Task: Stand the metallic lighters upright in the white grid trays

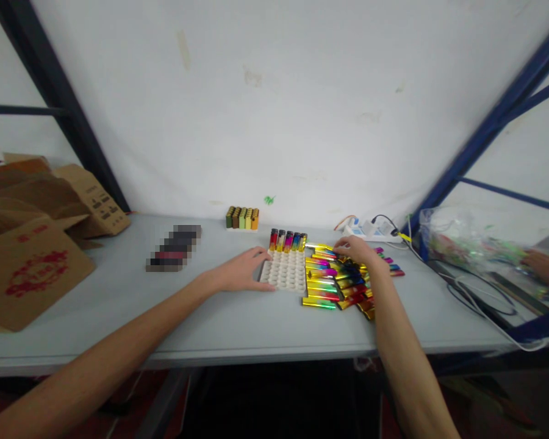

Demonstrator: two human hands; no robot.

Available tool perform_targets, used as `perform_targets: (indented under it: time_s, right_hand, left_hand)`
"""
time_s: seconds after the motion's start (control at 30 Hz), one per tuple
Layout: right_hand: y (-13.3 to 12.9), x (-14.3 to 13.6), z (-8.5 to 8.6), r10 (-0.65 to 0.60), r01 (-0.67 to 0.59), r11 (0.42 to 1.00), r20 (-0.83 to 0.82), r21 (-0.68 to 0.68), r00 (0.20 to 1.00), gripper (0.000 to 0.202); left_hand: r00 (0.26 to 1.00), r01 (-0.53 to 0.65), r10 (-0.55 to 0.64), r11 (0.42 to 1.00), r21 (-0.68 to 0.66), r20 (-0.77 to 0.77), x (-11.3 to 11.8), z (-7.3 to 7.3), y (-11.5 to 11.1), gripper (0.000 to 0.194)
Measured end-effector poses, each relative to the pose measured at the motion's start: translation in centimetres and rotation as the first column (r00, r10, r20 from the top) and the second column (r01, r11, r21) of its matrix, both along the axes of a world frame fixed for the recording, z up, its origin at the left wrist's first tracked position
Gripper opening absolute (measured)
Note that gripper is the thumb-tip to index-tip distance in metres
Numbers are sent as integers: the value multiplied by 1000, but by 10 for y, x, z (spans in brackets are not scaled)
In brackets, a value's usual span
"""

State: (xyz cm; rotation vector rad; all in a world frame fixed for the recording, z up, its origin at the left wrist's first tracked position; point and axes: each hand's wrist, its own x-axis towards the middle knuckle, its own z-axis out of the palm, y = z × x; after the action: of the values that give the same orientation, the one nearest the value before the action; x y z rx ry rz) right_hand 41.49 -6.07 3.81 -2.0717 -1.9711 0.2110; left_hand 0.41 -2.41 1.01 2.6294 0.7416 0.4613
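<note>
A white tray (283,272) with rows of round holes lies on the table. A row of shiny multicoloured lighters (288,240) stands upright along its far edge. My left hand (240,271) grips the tray's left end, thumb at the near corner and fingers towards the far one. To the right of the tray is a loose pile of metallic lighters (322,285), yellow, red, green, blue and purple. My right hand (354,249) is over the far side of this pile, its bent fingers closed at the end of a yellow lighter (321,248). Its palm side is hidden.
A block of upright lighters (242,218) stands by the wall. Open cardboard boxes (36,268) are at left, near a pixelated dark object (174,247). A power strip (370,230) with cables sits behind the pile. Another person's hand (546,268) shows beyond the blue frame (480,143).
</note>
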Motion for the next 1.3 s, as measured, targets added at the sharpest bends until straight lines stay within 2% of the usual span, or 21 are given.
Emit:
perform_targets:
  time_s: [0.2, 0.3, 0.4, 0.5, 0.6, 0.7, 0.8, 0.9, 1.07, 1.13, 1.23, 1.3]
  right_hand:
    - [1, -2, -2, -81, 81, 995, -10, -53, 997, 15]
    - [-1, 0, -1, -95, 95, 995, 8, -20, 995, 15]
    - [-3, 2, 4, -118, 120, 989, -18, 90, 993, 20]
    - [-6, 0, 12, -117, 137, 958, -90, 252, 989, 26]
    - [-8, -7, 22, -57, 119, 897, -155, 425, 986, 36]
    - [-9, -17, 29, 39, 111, 859, -279, 500, 959, 46]
    - [-8, -26, 32, 131, 124, 854, -441, 505, 888, 50]
    - [-6, -37, 30, 206, 127, 871, -588, 474, 782, 52]
    - [-8, -57, 25, 282, -4, 936, -741, 352, 610, 51]
    - [-10, -66, 23, 287, -78, 950, -749, 301, 598, 50]
    - [-12, -80, 22, 319, -160, 945, -711, 284, 627, 47]
    - [-12, -90, 21, 334, -195, 942, -728, 272, 598, 46]
  left_hand:
    - [1000, -1, 1, 1000, 3, -9, 0, 3, -1, 81]
    - [1000, 0, 0, 1000, 3, -11, 0, 5, -2, 81]
    - [1000, 5, -5, 1000, 8, -10, 0, 4, -3, 80]
    - [1000, 4, -4, 1000, 0, -17, 0, 3, -3, 80]
    - [1000, 3, -3, 1000, -8, -29, 0, 3, -3, 81]
    - [1000, 11, -11, 1000, 5, -23, 1, 4, -3, 79]
    - [999, 7, -7, 1000, 7, -33, 1, 5, -2, 80]
    - [999, 7, -6, 1000, 9, -33, 1, 4, -2, 80]
    - [999, 1, -1, 1000, -1, -35, 1, 3, -1, 80]
    - [999, 2, -2, 1000, -1, -36, 1, 3, -1, 80]
    - [999, 1, -1, 1000, 3, -37, 0, 3, -1, 81]
    - [999, -2, 2, 1000, 4, -41, 1, 3, -2, 82]
